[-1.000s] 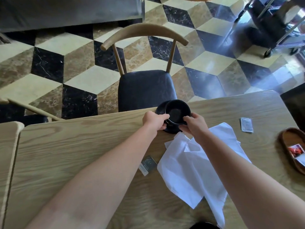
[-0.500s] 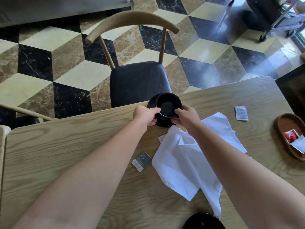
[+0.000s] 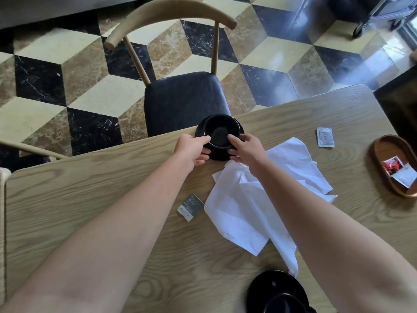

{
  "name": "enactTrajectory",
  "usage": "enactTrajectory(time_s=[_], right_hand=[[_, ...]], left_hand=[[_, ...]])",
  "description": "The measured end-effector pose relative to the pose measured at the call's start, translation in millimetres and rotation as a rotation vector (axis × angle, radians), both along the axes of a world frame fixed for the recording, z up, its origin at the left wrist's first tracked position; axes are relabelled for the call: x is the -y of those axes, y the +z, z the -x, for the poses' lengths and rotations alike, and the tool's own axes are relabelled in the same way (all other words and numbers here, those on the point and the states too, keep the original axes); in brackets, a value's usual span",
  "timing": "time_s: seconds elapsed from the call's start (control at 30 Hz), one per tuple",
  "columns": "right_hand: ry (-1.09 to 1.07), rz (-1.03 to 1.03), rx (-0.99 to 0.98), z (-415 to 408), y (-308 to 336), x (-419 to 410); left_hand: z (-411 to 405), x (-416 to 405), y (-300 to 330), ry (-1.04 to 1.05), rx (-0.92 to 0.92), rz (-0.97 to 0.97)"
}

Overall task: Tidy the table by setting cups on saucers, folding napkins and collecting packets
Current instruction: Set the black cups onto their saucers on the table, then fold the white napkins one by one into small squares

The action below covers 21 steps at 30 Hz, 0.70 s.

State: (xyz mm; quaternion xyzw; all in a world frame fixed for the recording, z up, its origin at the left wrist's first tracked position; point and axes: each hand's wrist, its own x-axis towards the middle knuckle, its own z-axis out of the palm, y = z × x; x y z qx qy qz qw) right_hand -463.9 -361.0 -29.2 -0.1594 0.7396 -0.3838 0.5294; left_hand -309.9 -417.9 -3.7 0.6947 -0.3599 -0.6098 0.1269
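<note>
From the head camera, a black cup (image 3: 222,131) stands upright, mouth up, on a black saucer (image 3: 200,132) at the far edge of the wooden table (image 3: 90,188), just in front of a chair (image 3: 182,96). The left hand (image 3: 191,150) and the right hand (image 3: 246,149) both close around the pair from the near side, thumbs at the cup's rim and fingers at the saucer's edge, so this cup looks set and is only being squared up. Its handle is hidden, so I cannot tell which way it points. A second black cup and saucer (image 3: 277,292) sit at the near edge, partly cut off by the frame. Left to do, by my reading: the white napkin (image 3: 252,199) lies crumpled and unfolded just beside the right wrist, its long axis running from far right to near left; a dark packet (image 3: 190,207) lies near its left corner and a pale packet (image 3: 325,137) lies well to the right. A wooden tray (image 3: 379,154) at the right edge already holds two packets.
</note>
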Motion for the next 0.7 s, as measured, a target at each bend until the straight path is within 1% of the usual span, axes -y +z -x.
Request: enactTrajectory(time_s=[0.1, 0.17, 0.23, 0.33, 0.43, 0.5, 0.53, 0.6, 0.7], right_hand=[[-0.033, 0.055, -0.112, -1.0, 22.6, -23.8], [-0.097, 0.133, -0.163, -0.2, 38.0, -55.3], [-0.171, 0.181, -0.195, 1.7, 48.6, -96.3], [-0.239, 0.147, -0.348, 7.9, 55.3, -156.6], [-0.273, 0.043, -0.485, 15.6, 51.0, -201.0], [-0.285, -0.021, -0.506, 18.8, 43.7, -220.3], [-0.282, -0.04, -0.507, 18.8, 40.0, -227.0], [-0.254, -0.066, -0.522, 16.5, 32.5, -236.5], [-0.227, -0.109, -0.544, 11.7, 23.1, -245.4]], left_hand=[[4.4, -31.9, 17.0, 0.099, -0.063, 0.047], [6.7, -66.6, 25.2, 0.107, -0.132, 0.093], [10.3, -106.4, 28.8, -0.005, -0.166, 0.13], [21.7, -155.4, 30.2, -0.238, -0.169, 0.172], [37.6, -177.2, 31.8, -0.565, -0.04, 0.225], [50.2, -180.2, 34.5, -0.788, 0.111, 0.288], [57.6, -179.4, 37.0, -0.851, 0.184, 0.348], [75.6, -175.6, 40.8, -0.879, 0.272, 0.492], [109.5, -168.3, 44.1, -0.918, 0.31, 0.695]])
